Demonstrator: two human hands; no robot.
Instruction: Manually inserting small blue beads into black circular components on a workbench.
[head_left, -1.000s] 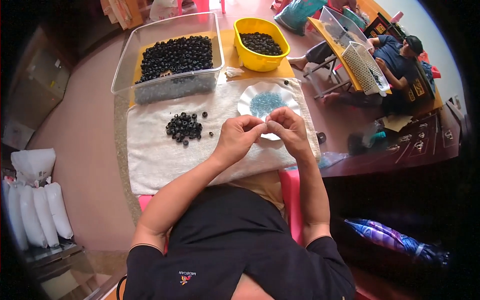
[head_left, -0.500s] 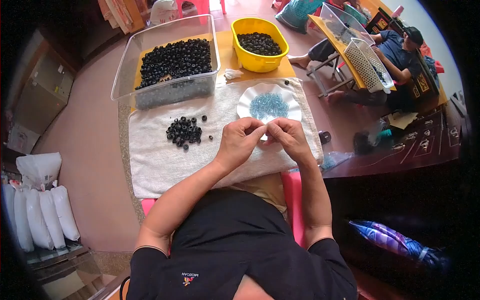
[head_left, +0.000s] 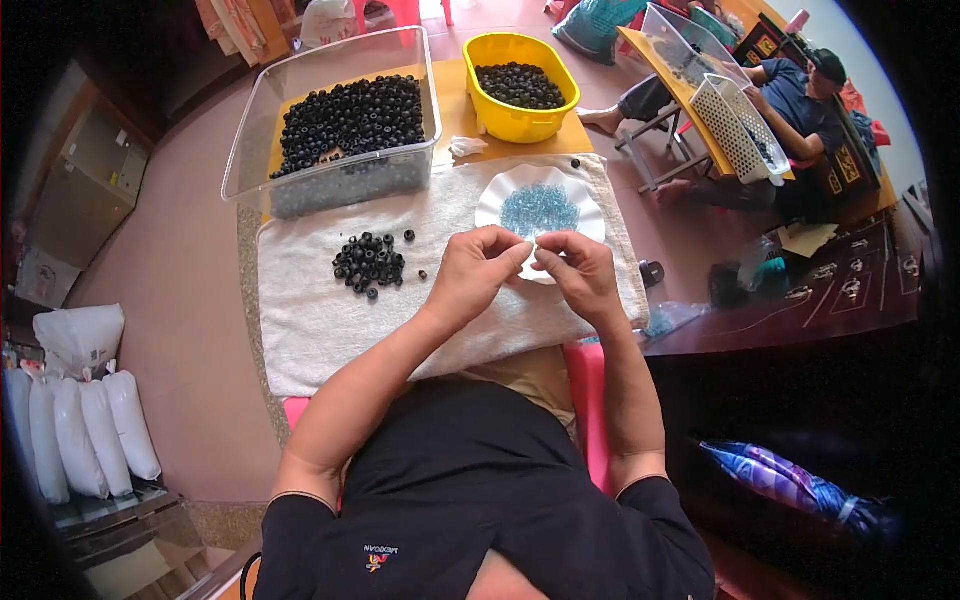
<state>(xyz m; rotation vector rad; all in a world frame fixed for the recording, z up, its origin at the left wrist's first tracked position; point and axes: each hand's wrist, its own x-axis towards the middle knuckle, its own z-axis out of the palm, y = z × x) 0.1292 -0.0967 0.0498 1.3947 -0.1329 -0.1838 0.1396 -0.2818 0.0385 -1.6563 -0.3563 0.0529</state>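
My left hand (head_left: 476, 274) and my right hand (head_left: 584, 276) meet over the near rim of a white scalloped plate (head_left: 489, 207). Thumb and forefinger are pinched on each hand, with a narrow gap between the two sets of fingertips. Whatever they hold is too small to make out. Small, clear blue pieces (head_left: 540, 208) like glass beads lie heaped in the plate. Left of my hands, a loose pile of round black pieces with holes (head_left: 368, 262) rests on a whitish towel (head_left: 330, 345). One stray black piece (head_left: 422, 274) sits near my left wrist.
A clear plastic bin (head_left: 350, 180) and a yellow tub (head_left: 518, 125), both holding black pieces, stand at the back of the table. A crumpled white tissue (head_left: 467, 147) lies before the tub. At far right, a person (head_left: 800, 110) sits at another table with a white perforated basket (head_left: 730, 125).
My fingertips, touching half a second ago, have drawn slightly apart. Both hands stay over the plate's near rim, and the piles look the same.
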